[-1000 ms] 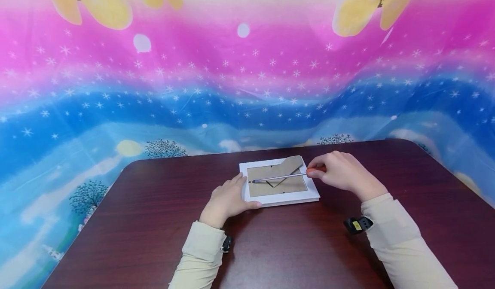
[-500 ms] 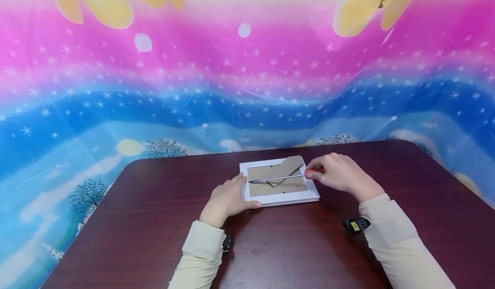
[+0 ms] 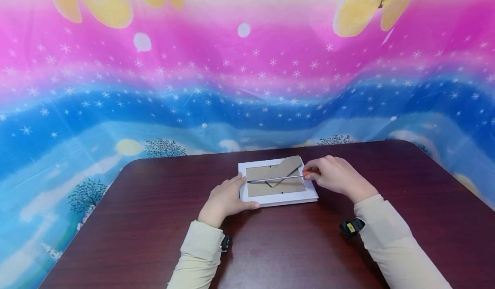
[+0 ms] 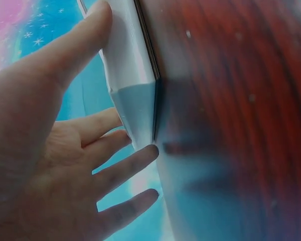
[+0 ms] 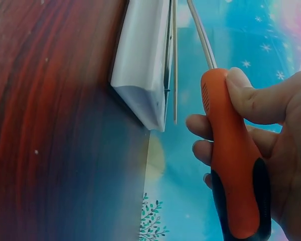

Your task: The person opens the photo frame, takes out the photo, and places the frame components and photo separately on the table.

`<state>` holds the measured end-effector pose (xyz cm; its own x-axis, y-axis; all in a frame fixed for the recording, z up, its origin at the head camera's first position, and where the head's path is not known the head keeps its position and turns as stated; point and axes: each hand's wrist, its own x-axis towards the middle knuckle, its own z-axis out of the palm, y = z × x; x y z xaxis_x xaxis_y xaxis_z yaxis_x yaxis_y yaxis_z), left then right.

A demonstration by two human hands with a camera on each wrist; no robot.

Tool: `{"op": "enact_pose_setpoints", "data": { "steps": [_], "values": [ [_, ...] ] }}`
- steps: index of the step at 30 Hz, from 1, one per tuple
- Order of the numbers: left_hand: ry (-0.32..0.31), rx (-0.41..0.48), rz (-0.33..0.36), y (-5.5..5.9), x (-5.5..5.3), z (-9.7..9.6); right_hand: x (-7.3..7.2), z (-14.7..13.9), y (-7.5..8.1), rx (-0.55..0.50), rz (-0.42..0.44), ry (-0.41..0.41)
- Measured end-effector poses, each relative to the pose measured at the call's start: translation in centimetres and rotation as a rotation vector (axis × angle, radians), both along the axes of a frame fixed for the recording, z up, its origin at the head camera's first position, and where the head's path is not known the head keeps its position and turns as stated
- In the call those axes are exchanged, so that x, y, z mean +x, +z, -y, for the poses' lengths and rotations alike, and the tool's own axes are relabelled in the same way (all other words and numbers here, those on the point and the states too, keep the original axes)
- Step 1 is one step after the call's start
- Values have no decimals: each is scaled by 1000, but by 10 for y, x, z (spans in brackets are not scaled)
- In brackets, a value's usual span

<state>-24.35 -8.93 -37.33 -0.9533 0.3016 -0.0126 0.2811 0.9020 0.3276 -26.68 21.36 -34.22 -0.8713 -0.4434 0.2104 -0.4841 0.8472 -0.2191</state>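
A white picture frame (image 3: 288, 199) lies face down on the table, its brown backing board (image 3: 258, 190) up. The backing's stand leg (image 3: 291, 166) slants out over the far right edge. My left hand (image 3: 224, 199) steadies the frame's left end; in the left wrist view the thumb (image 4: 85, 37) lies along the near side, with fairly straight, spread fingers at the end. With my right hand (image 3: 336, 175) I grip a screwdriver (image 5: 236, 160) by its orange and black handle. Its metal shaft reaches leftward across the backing, the tip at the opening's left edge.
Small dark tabs stand along the opening's edge. The dark red-brown wooden table (image 3: 154, 220) extends around the frame. Behind it hangs a pink and blue cloth (image 3: 216, 78) with snowflakes. Each wrist wears a black strapped device (image 3: 351, 227).
My right hand has moved slightly left and down, and the screwdriver's tip has slid left to the opening's edge. My left hand keeps its place on the frame.
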Motion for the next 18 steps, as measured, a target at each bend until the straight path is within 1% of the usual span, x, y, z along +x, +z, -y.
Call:
{"op": "enact_pose_setpoints", "data": {
  "steps": [8, 15, 18],
  "values": [
    [-10, 46, 2, -1, 0, 1, -1, 3, -3, 18, -21, -4],
    [-22, 41, -30, -3, -1, 2, -1, 3, -6, 26, -18, 1],
    [-22, 47, -31, -3, -1, 2, 0, 4, -6, 29, -30, 2]
  ]
}}
